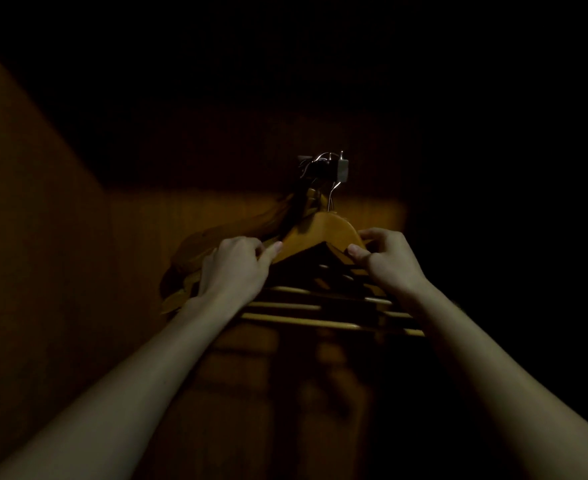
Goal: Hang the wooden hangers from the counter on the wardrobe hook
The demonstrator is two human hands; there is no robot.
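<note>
The left hand (232,268) and right hand (387,261) each pinch a sloping shoulder of the front smooth, amber, triangular wooden hanger (320,233). Just above the fingertips, thin wire necks loop over the small grey metal wardrobe hook (342,169). Below the fingers, pale round crossbars (303,318) stack in parallel.
</note>
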